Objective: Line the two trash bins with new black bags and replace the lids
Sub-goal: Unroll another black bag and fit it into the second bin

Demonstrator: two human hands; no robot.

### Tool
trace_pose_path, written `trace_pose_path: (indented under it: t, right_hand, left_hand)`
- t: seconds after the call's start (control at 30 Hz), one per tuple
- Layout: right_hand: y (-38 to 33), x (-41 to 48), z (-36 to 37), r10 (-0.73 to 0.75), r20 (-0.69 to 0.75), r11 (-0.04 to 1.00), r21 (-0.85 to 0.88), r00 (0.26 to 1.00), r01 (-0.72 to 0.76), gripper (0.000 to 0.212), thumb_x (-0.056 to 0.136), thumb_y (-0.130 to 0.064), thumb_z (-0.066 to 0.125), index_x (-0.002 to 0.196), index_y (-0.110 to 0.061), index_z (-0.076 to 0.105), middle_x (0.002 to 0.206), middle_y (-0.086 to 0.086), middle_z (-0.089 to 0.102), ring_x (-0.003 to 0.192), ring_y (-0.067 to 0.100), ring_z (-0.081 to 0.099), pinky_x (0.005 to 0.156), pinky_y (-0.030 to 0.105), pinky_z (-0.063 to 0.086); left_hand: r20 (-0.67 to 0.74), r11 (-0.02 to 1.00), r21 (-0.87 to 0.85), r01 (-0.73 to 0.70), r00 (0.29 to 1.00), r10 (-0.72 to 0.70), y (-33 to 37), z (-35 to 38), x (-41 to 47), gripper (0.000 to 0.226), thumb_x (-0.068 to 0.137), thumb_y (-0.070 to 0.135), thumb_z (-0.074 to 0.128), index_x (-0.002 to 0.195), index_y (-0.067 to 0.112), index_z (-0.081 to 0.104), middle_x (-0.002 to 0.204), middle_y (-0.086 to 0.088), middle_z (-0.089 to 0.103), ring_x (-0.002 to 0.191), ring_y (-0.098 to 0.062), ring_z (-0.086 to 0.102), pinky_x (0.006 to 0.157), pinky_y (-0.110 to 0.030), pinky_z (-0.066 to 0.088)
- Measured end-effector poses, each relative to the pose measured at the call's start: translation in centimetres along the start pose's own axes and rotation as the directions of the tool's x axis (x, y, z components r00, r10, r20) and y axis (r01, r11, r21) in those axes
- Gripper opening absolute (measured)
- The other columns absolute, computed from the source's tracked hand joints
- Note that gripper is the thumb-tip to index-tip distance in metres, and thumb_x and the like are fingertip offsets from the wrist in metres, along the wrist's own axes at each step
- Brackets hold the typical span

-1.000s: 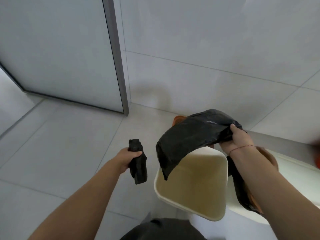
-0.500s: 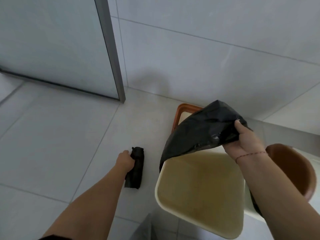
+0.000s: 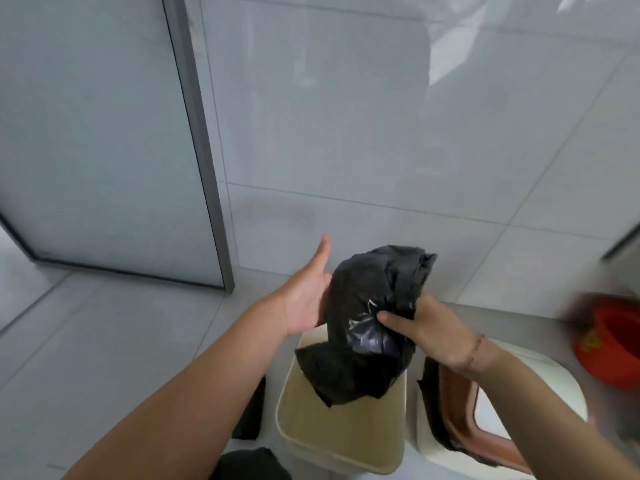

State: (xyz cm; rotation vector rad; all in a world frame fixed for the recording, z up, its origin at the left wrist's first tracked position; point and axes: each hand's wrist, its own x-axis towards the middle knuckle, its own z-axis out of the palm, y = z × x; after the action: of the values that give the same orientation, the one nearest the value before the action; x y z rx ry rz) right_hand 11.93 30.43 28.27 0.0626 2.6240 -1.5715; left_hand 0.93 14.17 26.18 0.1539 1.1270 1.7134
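A crumpled black bag (image 3: 367, 306) hangs over the open cream bin (image 3: 346, 455), whose inside is bare. My right hand (image 3: 422, 327) is shut on the bag's right side. My left hand (image 3: 304, 299) is open, its palm flat against the bag's left side. To the right stands a second cream bin (image 3: 554, 386) with a brown ring (image 3: 457, 414) on top and black plastic showing at its left edge. A folded black bag (image 3: 249, 417) lies on the floor left of the open bin, partly hidden by my left forearm.
A tiled wall (image 3: 381, 133) stands right behind the bins. A glass door with a grey frame (image 3: 194, 133) is at the left. A blurred red-orange round object (image 3: 609, 341) sits at the far right. Grey floor tiles (image 3: 104, 341) stretch to the left.
My left hand has let go of the folded black bag, which now lies on the floor, and has risen to the bag in my right hand. That bag is now bunched between both hands.
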Motion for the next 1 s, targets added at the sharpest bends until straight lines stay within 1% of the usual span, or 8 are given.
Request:
trace_pose_path:
  t: [0.1,0.2,0.3,0.43,0.57,0.7,0.83,1.0]
  right_hand:
    - [-0.2,-3.6,-1.9,0.02,-0.001,0.938,-0.346,1.0,-0.019,0.018,0.092,-0.023,0.057,0.108,-0.022,0.065,0.099,-0.01,0.066,0.093,0.005,0.062,0.076,0.011,0.046]
    - [-0.2,-6.0,-2.5,-0.011,-0.003,0.99,0.141,1.0,0.011,0.03,0.088,-0.025,0.064,0.116,-0.013,0.063,0.112,0.0,0.071,0.104,0.012,0.066,0.09,0.025,0.052]
    - [-0.4,-7.3,-3.6,-0.004,-0.151,0.821,0.564,0.989,0.089,0.037,0.085,-0.038,0.058,0.11,-0.012,0.068,0.112,0.003,0.072,0.102,0.014,0.068,0.084,0.023,0.053]
    - [0.2,-7.0,-3.3,0.118,-0.363,0.869,0.488,0.924,0.08,0.03,0.093,-0.022,0.055,0.083,0.003,0.068,0.085,0.016,0.068,0.078,0.021,0.06,0.076,0.03,0.05]
    - [1.2,-6.7,-2.4,0.143,-0.489,0.878,0.463,0.861,0.117,0.017,0.087,-0.011,0.063,0.074,-0.002,0.067,0.062,-0.001,0.066,0.053,0.006,0.055,0.049,0.012,0.042]
    - [1.6,-5.9,-0.7,0.066,-0.405,0.888,0.44,0.912,0.131,0.011,0.081,-0.002,0.068,0.074,-0.01,0.068,0.067,-0.004,0.074,0.064,0.003,0.069,0.06,0.016,0.051]
    - [-0.8,-5.4,-0.9,-0.355,-0.322,0.749,0.464,0.878,0.473,0.031,0.094,-0.007,0.051,0.12,0.007,0.057,0.106,0.017,0.071,0.106,0.015,0.067,0.096,0.03,0.047]
    - [1.8,-5.0,-1.9,-0.002,-0.33,0.809,0.554,0.944,0.195,0.03,0.08,0.02,0.054,0.064,-0.005,0.06,0.054,-0.004,0.067,0.048,0.006,0.061,0.051,0.02,0.05]
  left_hand:
    - [-0.089,0.96,0.217,-0.175,0.976,0.198,1.2,5.3,-1.7,0.033,0.088,0.036,0.061,0.109,0.013,0.07,0.117,-0.012,0.07,0.111,-0.026,0.064,0.096,-0.037,0.049]
    - [-0.282,0.882,0.376,-0.285,0.871,0.402,0.2,7.7,-1.8,0.022,0.082,0.001,0.064,0.099,0.012,0.072,0.105,-0.013,0.074,0.096,-0.026,0.07,0.089,-0.034,0.053]
    - [-0.348,0.87,0.418,-0.263,0.838,0.42,-2.5,9.3,-2.3,0.024,0.083,0.001,0.06,0.097,0.016,0.071,0.088,-0.003,0.077,0.08,-0.018,0.072,0.071,-0.024,0.056]
    - [-0.421,0.825,0.517,-0.226,0.773,0.476,-4.5,9.8,-2.2,0.021,0.084,0.008,0.061,0.097,0.023,0.066,0.099,-0.002,0.072,0.086,-0.017,0.067,0.074,-0.024,0.053]
    - [-0.509,0.624,0.764,-0.161,0.444,0.738,-5.4,10.7,-2.1,0.039,0.077,0.028,0.072,0.11,0.012,0.058,0.106,-0.002,0.061,0.099,-0.019,0.061,0.087,-0.034,0.052]
    - [-0.369,0.755,0.589,-0.287,0.736,0.568,-6.6,13.1,-2.2,0.052,0.062,0.057,0.073,0.103,0.027,0.06,0.098,0.007,0.07,0.091,-0.005,0.067,0.081,-0.023,0.052]
    - [-0.457,0.83,0.484,-0.279,0.728,0.511,-6.2,12.0,-1.4,0.009,0.083,0.021,0.062,0.083,0.016,0.07,0.087,-0.008,0.073,0.082,-0.021,0.068,0.065,-0.026,0.054]
    - [-0.418,0.912,0.281,-0.3,0.817,0.397,-3.8,9.4,-2.2,0.03,0.085,0.0,0.049,0.068,0.009,0.072,0.061,-0.007,0.07,0.063,-0.025,0.061,0.061,-0.03,0.048]
